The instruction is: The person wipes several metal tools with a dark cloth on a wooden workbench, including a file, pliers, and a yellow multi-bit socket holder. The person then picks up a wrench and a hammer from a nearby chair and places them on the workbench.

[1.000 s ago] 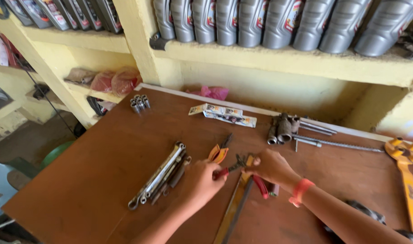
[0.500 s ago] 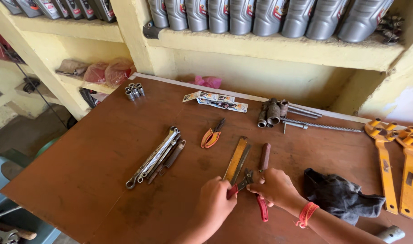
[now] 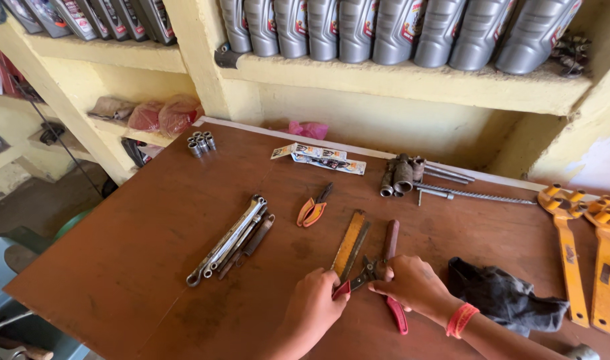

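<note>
1. The left hand (image 3: 316,301) pinches one red handle of the pliers (image 3: 372,283) between its fingers; the grip is pressed together on it.
2. The right hand (image 3: 412,285) lies over the pivot of the pliers, with its fingers closed on the tool; the other red handle points out below this hand.
3. The pliers are low on the brown tabletop (image 3: 152,240), their jaws touching the yellow ruler (image 3: 349,243) and near the brown-handled tool (image 3: 390,239).
4. A dark rag (image 3: 505,297) lies just beside the right wrist.
5. Further left lie orange pliers (image 3: 313,208) and a bundle of wrenches (image 3: 232,239).
</note>
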